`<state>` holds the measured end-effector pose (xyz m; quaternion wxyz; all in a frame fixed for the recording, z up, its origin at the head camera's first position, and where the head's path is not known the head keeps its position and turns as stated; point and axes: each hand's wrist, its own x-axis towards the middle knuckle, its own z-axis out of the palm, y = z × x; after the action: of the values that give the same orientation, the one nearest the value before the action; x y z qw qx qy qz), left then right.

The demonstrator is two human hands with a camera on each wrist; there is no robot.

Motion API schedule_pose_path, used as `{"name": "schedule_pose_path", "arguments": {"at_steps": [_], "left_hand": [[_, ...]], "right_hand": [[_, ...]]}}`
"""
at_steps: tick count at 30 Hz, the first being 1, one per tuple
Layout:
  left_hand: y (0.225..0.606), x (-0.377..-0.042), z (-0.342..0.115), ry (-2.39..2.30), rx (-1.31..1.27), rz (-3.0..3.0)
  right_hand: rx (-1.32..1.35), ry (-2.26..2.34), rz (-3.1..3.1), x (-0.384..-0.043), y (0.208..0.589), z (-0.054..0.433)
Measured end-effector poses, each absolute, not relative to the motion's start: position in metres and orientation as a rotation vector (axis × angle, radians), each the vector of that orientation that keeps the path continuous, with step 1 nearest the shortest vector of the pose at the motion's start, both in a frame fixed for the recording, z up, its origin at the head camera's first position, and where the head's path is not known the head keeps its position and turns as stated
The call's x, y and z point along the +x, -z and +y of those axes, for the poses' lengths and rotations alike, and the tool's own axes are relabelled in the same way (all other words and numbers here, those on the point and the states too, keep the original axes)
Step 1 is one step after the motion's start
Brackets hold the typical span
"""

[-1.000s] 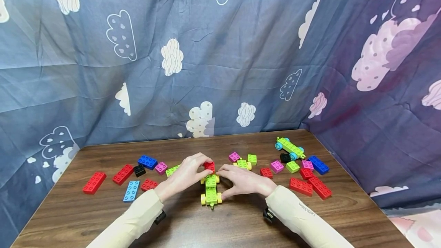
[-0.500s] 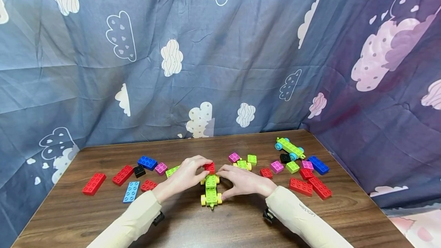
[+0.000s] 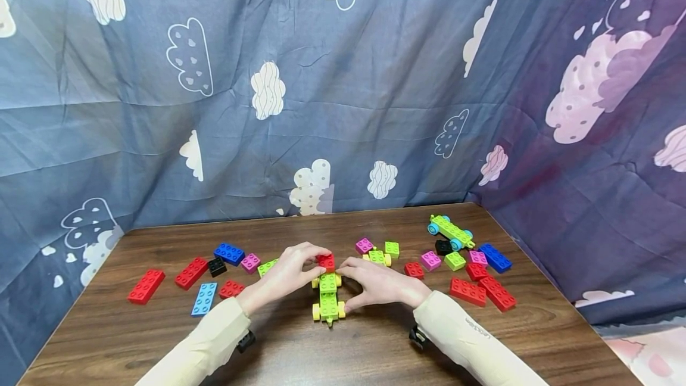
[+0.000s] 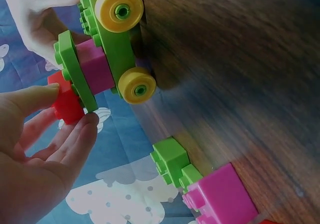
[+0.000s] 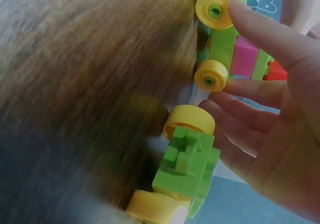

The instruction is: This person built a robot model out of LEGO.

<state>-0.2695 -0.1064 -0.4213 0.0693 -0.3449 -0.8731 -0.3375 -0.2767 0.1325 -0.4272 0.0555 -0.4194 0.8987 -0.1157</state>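
Note:
In front of me on the table stands a toy car of building bricks, with a green base (image 3: pixel 329 302) on yellow wheels. A pink brick (image 4: pixel 95 67) sits on that base, under a green plate (image 4: pixel 74 66). My left hand (image 3: pixel 286 273) pinches a red brick (image 4: pixel 66 98) right at the studs of the plate, thumb on one side and fingers on the other. My right hand (image 3: pixel 382 282) holds the car from the right, its thumb at the near yellow wheel (image 5: pixel 212 9) and its index finger at the far wheel (image 5: pixel 210 76).
Beyond my right hand stands a shorter green wheeled piece (image 3: pixel 377 256). Red bricks (image 3: pixel 146 286), a light blue brick (image 3: pixel 204 298) and a blue brick (image 3: pixel 229 252) lie at left. More bricks and a green base with blue wheels (image 3: pixel 450 230) are at right.
Hardly anything differs: both hands keep their places on the car and the red brick stays between the left fingers. The left forearm has shifted very slightly.

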Motion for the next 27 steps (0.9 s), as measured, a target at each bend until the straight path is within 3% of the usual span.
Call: {"name": "schedule_pose_path", "arguments": {"at_steps": [27], "left_hand": [[0.4243, -0.2651, -0.106, 0.977, -0.991, -2.606]], "right_hand": [[-1.255, 0.375, 2.742, -0.2764, 0.4256, 0.1342]]}}
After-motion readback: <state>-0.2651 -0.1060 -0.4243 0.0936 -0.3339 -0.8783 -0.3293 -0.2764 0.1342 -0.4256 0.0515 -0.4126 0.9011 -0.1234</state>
